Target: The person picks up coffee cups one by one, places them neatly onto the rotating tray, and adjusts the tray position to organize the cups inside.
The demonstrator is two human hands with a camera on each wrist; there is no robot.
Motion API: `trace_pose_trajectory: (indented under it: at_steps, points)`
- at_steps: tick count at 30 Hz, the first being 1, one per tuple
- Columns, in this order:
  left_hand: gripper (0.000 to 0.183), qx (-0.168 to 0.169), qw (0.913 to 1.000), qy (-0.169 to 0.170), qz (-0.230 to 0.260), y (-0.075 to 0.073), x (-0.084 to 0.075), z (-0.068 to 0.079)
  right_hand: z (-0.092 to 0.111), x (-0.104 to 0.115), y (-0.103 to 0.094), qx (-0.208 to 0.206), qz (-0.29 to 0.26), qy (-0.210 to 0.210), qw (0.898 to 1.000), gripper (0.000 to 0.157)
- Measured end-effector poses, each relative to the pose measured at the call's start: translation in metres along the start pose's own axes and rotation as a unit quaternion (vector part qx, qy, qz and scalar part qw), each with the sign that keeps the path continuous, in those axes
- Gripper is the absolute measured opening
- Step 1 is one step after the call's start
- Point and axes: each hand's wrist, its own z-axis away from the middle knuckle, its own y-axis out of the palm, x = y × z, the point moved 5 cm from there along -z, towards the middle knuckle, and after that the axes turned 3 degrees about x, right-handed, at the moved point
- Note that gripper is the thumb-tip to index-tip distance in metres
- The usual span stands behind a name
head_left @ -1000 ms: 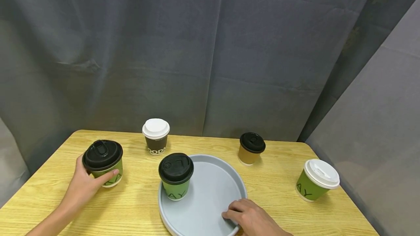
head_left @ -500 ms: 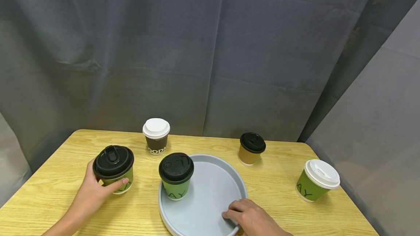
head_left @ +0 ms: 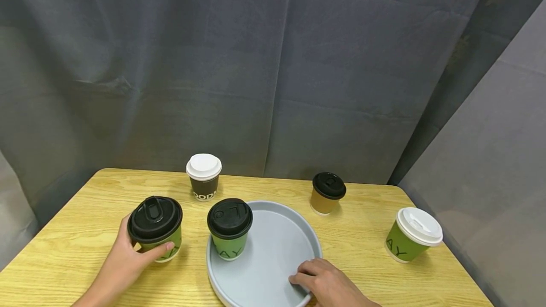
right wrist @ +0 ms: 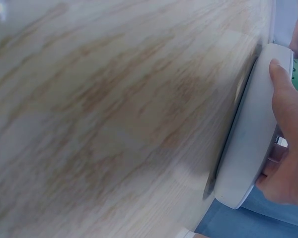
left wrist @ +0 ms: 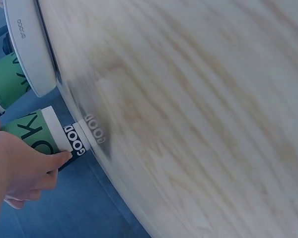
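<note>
In the head view my left hand (head_left: 130,262) grips a green paper coffee cup (head_left: 176,238) with a black lid (head_left: 155,218), left of the round grey tray (head_left: 281,240). Fingers wrap its far side and the thumb lies across the front. The left wrist view shows the white base of this held cup (left wrist: 30,129) raised above the tabletop. My right hand (head_left: 330,283) holds the tray's near right rim, fingertips over the inside. Its thumb (right wrist: 278,74) presses the outer wall. Another green cup (head_left: 230,245) with a black lid stands upright on the tray's left side.
Behind, a black cup (head_left: 204,187) with a white lid stands at the back left of the wooden table (head_left: 362,250). A small brown cup (head_left: 323,203) with a black lid is at the back right. Far right stands a green cup (head_left: 403,240) with a white lid. Grey curtain (head_left: 273,70) hangs behind.
My left hand has carried the green cup to the right and nearer to me, closer to the tray. The right hand and the tray have stayed put.
</note>
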Motion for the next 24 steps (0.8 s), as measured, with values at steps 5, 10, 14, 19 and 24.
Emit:
trace_pose_trajectory:
  at_steps: [5, 10, 14, 19, 24]
  points:
    - [0.1, 0.002, 1.0, 0.005, -0.003, 0.002, -0.004, 0.006, 0.0, 0.0, 0.001, -0.005, 0.002, -0.005, 1.0, 0.048]
    - [0.098, -0.004, 1.0, 0.003, -0.005, 0.003, -0.009, 0.011, 0.0, 0.0, 0.001, -0.008, 0.003, -0.006, 1.0, 0.049]
    - [0.097, -0.004, 1.0, -0.001, -0.005, 0.004, -0.012, 0.015, 0.001, 0.0, 0.001, -0.011, 0.003, -0.008, 1.0, 0.049]
    - [0.096, -0.003, 0.9999, 0.0, 0.011, 0.007, -0.017, 0.019, 0.0, 0.001, 0.001, -0.009, 0.003, -0.006, 1.0, 0.049]
    - [0.097, 0.002, 0.9996, -0.014, 0.026, 0.01, -0.019, 0.022, 0.0, 0.0, 0.001, -0.006, 0.001, -0.003, 1.0, 0.049]
